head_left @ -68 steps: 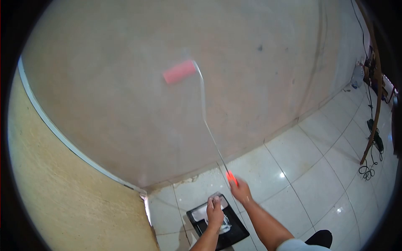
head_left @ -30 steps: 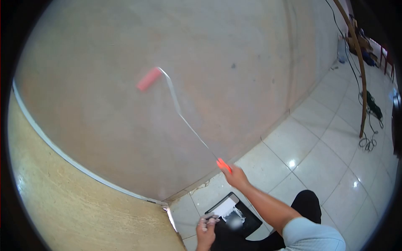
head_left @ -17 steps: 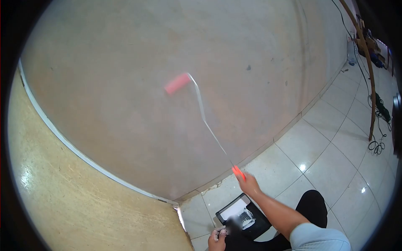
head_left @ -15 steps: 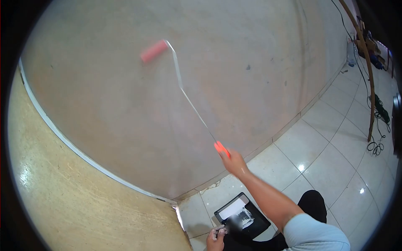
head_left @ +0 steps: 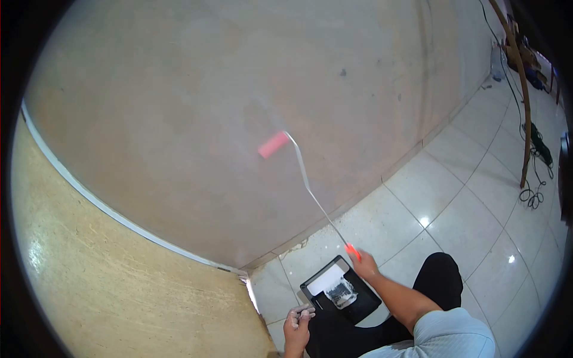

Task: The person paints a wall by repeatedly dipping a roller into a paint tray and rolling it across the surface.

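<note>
My right hand (head_left: 365, 266) is closed round the orange handle (head_left: 353, 250) of a paint roller, just above the paint tray. From there its long thin metal rod (head_left: 307, 185) runs up and left to the pink roller sleeve (head_left: 274, 144), which is at the grey-beige wall (head_left: 197, 143). Below, a black paint tray (head_left: 369, 303) with white paint (head_left: 341, 291) in it lies on the floor. My left hand (head_left: 298, 325) is beside the tray's lower left, white smears on its loosely bent fingers. Nothing shows in that hand.
A yellowish wall (head_left: 137, 268) with a white edge strip (head_left: 119, 218) meets the grey-beige wall at the left. White tiles (head_left: 412, 203) cover the floor. To the right stand a wooden pole (head_left: 525, 119) and a dark coiled cord (head_left: 540, 146). My bent knee (head_left: 443, 277) is near my right arm.
My right hand has come down and to the right, bringing the roller lower along the wall. The left hand has shifted slightly left and up, away from the tray.
</note>
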Action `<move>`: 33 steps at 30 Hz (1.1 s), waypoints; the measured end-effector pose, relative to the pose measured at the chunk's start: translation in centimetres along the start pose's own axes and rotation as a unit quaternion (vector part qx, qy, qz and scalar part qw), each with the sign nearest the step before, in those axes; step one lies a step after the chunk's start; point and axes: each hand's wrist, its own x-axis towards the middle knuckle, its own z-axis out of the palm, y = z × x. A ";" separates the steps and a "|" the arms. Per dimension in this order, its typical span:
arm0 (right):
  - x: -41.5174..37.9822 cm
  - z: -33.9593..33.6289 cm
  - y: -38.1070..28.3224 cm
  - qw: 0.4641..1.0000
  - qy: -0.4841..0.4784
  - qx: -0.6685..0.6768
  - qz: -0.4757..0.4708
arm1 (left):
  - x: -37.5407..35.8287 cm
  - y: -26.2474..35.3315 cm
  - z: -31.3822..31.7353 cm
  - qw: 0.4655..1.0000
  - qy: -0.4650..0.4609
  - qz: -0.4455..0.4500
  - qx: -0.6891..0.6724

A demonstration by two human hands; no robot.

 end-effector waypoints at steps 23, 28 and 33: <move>6.8 2.8 -12.9 0.986 -0.020 0.032 -0.160 | -0.4 -0.9 3.2 0.998 0.045 -0.038 -0.029; 0.9 4.9 7.9 1.000 -0.013 -0.017 -0.014 | -0.2 -0.3 3.3 0.997 0.030 -0.021 -0.066; -2.8 4.2 8.3 1.000 -0.020 0.011 0.006 | -0.6 -0.1 3.2 0.998 0.038 -0.022 -0.042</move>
